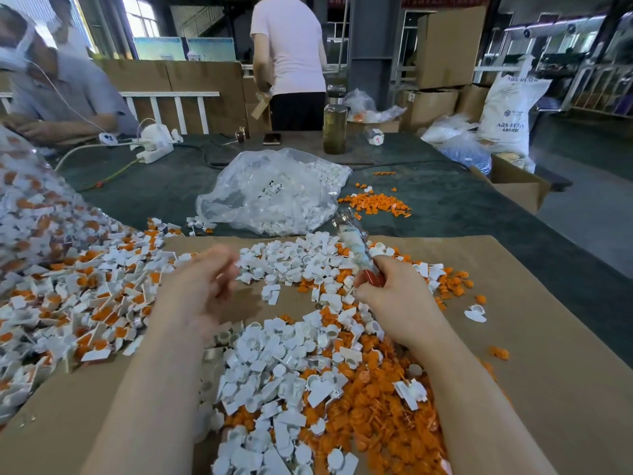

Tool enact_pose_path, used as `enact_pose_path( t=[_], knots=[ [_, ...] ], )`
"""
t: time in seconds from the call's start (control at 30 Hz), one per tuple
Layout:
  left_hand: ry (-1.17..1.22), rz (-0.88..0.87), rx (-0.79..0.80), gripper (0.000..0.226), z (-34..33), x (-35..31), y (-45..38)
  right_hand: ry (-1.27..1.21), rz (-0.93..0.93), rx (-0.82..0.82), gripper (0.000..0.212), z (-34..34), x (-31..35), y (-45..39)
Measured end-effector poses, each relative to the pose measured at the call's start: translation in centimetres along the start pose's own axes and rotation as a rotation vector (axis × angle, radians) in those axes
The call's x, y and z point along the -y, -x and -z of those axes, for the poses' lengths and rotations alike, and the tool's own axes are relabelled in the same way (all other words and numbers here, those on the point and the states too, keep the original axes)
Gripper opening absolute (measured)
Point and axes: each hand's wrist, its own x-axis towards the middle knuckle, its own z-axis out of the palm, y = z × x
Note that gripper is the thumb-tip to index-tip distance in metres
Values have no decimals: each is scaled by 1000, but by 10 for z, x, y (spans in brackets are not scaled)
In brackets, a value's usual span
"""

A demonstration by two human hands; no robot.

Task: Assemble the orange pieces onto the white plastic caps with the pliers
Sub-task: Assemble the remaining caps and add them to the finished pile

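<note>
While the loose white caps [274,351] and orange pieces [373,406] lie heaped on the cardboard [534,354] nearest the body, a good next fit probably means seating one orange piece squarely in a cap before squeezing. Beyond them the right hand [394,296] grasps the pliers [358,255], nose tilted up and away, while the blurred left hand [202,286] hovers loosely curled, apparently empty.
</note>
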Motion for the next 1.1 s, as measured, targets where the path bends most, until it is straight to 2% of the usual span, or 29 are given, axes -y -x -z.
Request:
enact_pose_path(
  t=[0.1,0.17,0.23,0.3,0.53,0.7,0.87,1.0,1.1],
  knots=[
    [-799,-221,180,3,-15,9,13,11,8,-5,14,0,-1,0],
    [-1197,-278,252,7,-24,17,18,28,11,-16,21,0,-2,0],
    [-1423,-299,259,9,-32,25,19,38,18,-24,27,0,-2,0],
    [-1500,-305,251,14,-37,30,18,43,25,-20,25,-1,-1,0],
    [-1456,-344,217,15,-35,33,17,43,40,2,19,-4,0,2],
    [-1112,-335,252,21,-36,27,23,34,57,12,17,-6,5,3],
    [-636,-193,364,7,-41,24,27,-37,44,18,21,-8,6,3],
    [-464,-160,451,6,-48,25,34,-186,7,24,19,-11,11,5],
    [-474,-205,468,7,-52,26,37,-211,5,16,15,-11,11,5]
  ],
)
